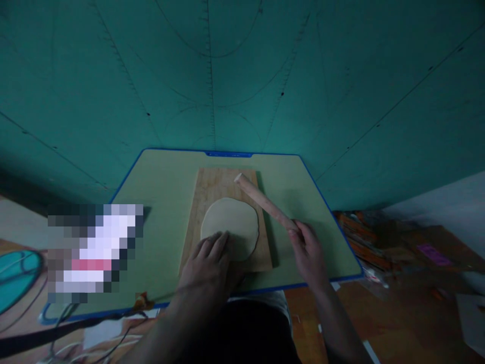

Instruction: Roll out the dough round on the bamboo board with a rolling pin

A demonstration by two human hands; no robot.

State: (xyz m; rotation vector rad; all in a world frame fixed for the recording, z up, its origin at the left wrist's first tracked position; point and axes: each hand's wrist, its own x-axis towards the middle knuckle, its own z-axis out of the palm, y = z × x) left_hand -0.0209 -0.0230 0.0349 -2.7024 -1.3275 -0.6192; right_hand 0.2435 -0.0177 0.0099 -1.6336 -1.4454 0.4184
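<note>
A flat, roughly round sheet of dough (pixel 235 222) lies on a wooden board (pixel 215 183). My left hand (pixel 208 258) rests on the dough's lower left part, its fingers close together; whether they pinch the edge is hidden. My right hand (pixel 306 245) is closed round the lower end of a wooden rolling pin (pixel 267 205). The pin slants up to the left, and its far end is over the upper right part of the board, clear of the dough.
The board lies on a pale green table with a blue rim (pixel 322 188). A blurred-out, bright object (pixel 102 242) is at the left. Behind stands a green wall (pixel 235 76) with drawn lines. Cables and a strap are at lower left, cardboard (pixel 435 247) at right.
</note>
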